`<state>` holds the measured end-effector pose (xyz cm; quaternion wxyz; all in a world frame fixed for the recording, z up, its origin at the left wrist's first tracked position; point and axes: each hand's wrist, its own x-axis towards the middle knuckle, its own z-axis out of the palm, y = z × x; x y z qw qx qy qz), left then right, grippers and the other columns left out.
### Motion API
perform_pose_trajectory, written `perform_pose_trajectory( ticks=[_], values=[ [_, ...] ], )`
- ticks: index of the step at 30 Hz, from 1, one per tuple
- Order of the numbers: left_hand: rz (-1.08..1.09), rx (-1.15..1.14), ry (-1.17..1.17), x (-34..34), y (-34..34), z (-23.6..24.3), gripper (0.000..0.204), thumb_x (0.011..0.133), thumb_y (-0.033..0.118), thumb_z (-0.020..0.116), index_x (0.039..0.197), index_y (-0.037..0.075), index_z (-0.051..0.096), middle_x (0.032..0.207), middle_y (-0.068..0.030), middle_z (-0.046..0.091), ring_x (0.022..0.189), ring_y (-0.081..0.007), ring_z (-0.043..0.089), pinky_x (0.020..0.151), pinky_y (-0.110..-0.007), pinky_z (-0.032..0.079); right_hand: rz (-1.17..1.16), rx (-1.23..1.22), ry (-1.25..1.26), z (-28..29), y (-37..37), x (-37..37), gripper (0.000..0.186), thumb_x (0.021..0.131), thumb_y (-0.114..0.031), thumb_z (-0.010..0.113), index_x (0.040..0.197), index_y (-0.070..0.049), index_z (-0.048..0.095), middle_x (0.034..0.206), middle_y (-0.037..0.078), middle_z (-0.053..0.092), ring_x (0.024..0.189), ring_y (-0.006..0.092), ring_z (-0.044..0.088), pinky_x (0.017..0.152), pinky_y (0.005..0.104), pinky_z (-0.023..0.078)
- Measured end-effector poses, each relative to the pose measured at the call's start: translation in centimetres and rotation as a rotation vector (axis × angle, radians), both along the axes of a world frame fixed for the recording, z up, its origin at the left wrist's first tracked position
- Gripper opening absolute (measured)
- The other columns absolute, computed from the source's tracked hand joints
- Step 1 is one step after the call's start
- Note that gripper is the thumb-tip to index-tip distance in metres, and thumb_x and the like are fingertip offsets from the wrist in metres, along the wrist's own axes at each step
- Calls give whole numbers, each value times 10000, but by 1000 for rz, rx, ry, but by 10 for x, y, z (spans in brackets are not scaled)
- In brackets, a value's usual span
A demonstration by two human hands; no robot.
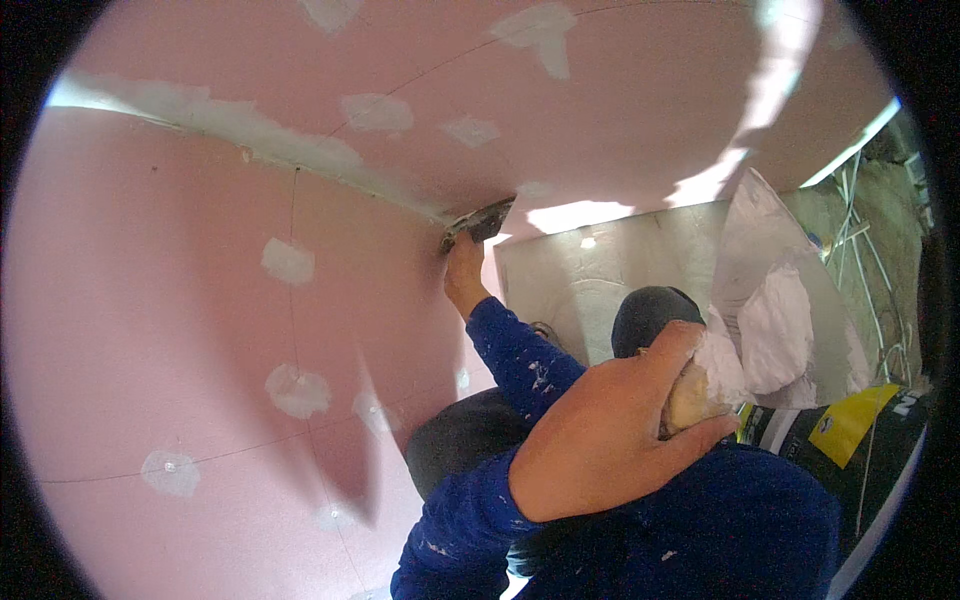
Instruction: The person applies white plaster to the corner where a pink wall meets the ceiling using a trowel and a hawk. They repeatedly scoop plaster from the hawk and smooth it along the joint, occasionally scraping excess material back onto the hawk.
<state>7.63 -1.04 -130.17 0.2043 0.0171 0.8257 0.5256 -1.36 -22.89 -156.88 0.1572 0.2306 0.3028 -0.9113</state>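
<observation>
Head view, left to right: pink wall panel (pixel 215 330) left of the right fingers; a pale-smeared seam (pixel 370 190) leads down to them. Right hand (pixel 466 272) — fingers curled tight, no visible gap — grips a dark filling knife (pixel 492 220), its blade just beyond the fingertips, seemingly against the corner. Judged best here: blade low, pressure even, stroke following the seam, excess lifted off at the end. Left hand (pixel 605 425), nearer the camera, is spread partway round a paste-caked handle (pixel 688 400); the broad plate (pixel 832 335) fans out past those fingers, bearing white paste (pixel 780 330). Judged: keep it level, so the load stays put. White cables (pixel 860 235) hang right of the left fingers; a yellow-and-black package (pixel 850 425) lies below the plate. Count: two hands, one knife, one plate, one paste heap, one package; several cables, overlapping; pale patches — at least five on the wall panel.
</observation>
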Motion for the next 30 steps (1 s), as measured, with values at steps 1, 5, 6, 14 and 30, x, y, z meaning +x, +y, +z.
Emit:
perform_pose_trajectory(
  ticks=[1,5,6,14,30],
  values=[
    [-27,9,33,-1,0,-1,584,811,307,779,1219,-7,504,978,-227,650,920,-368,678,792,-390,521,-15,1,11,-1,-5,0,424,960,-198,474,1337,-4,459,1231,100,566,1063,222,519,920,349,417],
    [-24,-37,22,-3,-2,-2,590,811,331,771,1223,5,501,947,-234,652,903,-390,669,780,-400,519,-92,-133,28,5,-19,-9,425,909,-152,503,1312,-33,437,1183,89,540,1055,219,502,945,352,398],
    [-11,-68,5,-2,-3,-2,590,807,328,774,1222,7,503,944,-234,653,898,-395,667,779,-403,519,-43,-94,24,10,-20,-13,470,907,-154,510,1341,-11,404,1219,126,535,1091,251,503,971,359,394],
    [3,-38,181,1,-1,-1,578,779,269,805,1212,9,524,986,-208,663,917,-370,669,804,-395,513,-88,-22,195,126,-32,-20,587,902,-147,539,1398,73,316,1373,260,471,1268,372,460,1084,384,335],
    [-1,25,278,2,4,0,613,771,217,823,1241,-25,512,1065,-172,647,979,-248,657,867,-334,493,21,68,145,118,34,32,380,944,-179,498,1230,71,505,1169,206,592,1043,296,562,923,390,433]
  ],
)
